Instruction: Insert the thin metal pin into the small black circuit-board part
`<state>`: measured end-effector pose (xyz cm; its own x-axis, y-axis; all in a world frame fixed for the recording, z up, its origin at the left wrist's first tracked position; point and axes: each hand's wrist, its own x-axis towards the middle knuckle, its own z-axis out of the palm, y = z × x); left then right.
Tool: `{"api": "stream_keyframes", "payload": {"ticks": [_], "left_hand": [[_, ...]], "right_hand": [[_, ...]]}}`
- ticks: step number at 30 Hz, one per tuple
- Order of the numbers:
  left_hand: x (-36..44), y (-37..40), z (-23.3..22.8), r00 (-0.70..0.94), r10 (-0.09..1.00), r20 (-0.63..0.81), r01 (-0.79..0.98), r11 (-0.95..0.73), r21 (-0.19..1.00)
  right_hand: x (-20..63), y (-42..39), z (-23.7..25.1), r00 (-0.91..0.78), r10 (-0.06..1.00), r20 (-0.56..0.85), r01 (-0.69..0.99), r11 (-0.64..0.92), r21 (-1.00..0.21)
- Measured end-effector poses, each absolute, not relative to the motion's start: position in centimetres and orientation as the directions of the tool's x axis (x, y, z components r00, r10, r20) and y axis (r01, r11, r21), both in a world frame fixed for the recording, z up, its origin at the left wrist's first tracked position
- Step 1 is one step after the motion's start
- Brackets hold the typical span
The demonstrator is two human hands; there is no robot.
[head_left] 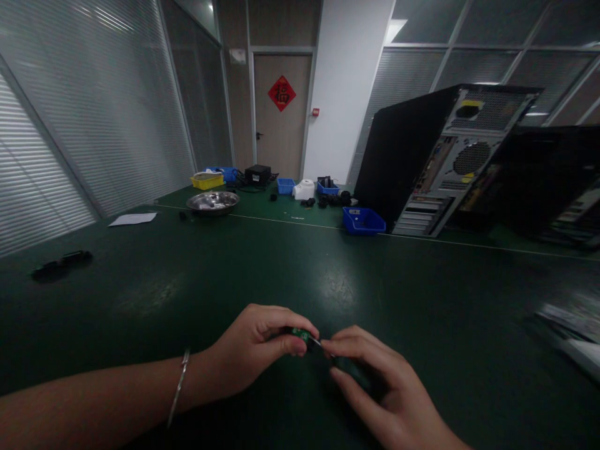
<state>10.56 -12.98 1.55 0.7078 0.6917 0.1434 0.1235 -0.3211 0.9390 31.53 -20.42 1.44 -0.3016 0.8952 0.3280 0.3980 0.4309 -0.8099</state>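
Note:
Between the thumb and fingers of my left hand (262, 344) is a small green circuit board (300, 334), mostly covered by the fingertips. A dark part sits at its right end. My right hand (379, 381) pinches a slim tool with a thin metal shaft (317, 342), whose tip meets the board's right end. Whether it is a screwdriver or tweezers I cannot make out, as the fingers hide its handle. Both hands are held above the green tabletop (281, 269), close to each other.
A black computer tower (412, 150) stands at the right behind a blue bin (363, 221). Farther back are a round metal dish (213, 202), a yellow bin (207, 182) and a white device (304, 189). Dark parts (62, 264) and a white sheet (132, 219) lie left.

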Motion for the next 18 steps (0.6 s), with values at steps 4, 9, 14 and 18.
{"api": "stream_keyframes", "payload": {"ticks": [4, 9, 14, 18], "left_hand": [[10.6, -13.0, 1.3, 0.712, 0.696, 0.095, 0.064, -0.198, 0.978], [10.5, -13.2, 2.0, 0.72, 0.666, 0.195, 0.125, -0.4, 0.908], [10.6, -13.4, 2.5, 0.743, 0.627, 0.235, 0.137, -0.485, 0.864], [10.6, -13.3, 2.3, 0.738, 0.641, 0.208, 0.143, -0.45, 0.882]], "right_hand": [[31.5, -20.3, 1.4, -0.308, 0.885, 0.349, 0.383, 0.451, -0.806], [31.6, -20.2, 1.0, -0.328, 0.884, 0.332, 0.377, 0.445, -0.812], [31.6, -20.4, 1.1, -0.346, 0.876, 0.337, 0.357, 0.455, -0.816], [31.5, -20.5, 1.3, -0.333, 0.876, 0.35, 0.356, 0.46, -0.813]]}}
